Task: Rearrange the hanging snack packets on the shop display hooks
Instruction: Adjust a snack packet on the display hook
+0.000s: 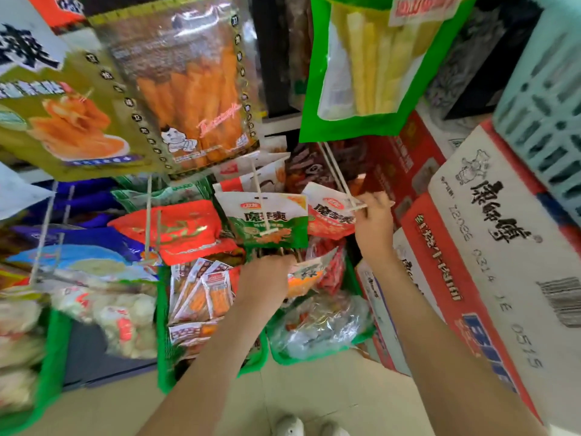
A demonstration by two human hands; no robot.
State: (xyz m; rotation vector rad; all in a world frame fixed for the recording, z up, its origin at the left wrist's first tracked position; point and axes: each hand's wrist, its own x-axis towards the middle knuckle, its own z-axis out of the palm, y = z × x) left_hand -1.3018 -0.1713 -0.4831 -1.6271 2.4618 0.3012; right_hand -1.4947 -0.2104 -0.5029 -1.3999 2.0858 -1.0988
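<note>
Your right hand is raised at the front end of a white display hook, with the fingers pinching the hook's tip beside a red-and-white snack packet hanging on it. Your left hand reaches lower, into the packets below a green-and-white packet on the neighbouring hook; its fingers are hidden, so you cannot tell their state. A large carton stands to the right.
</note>
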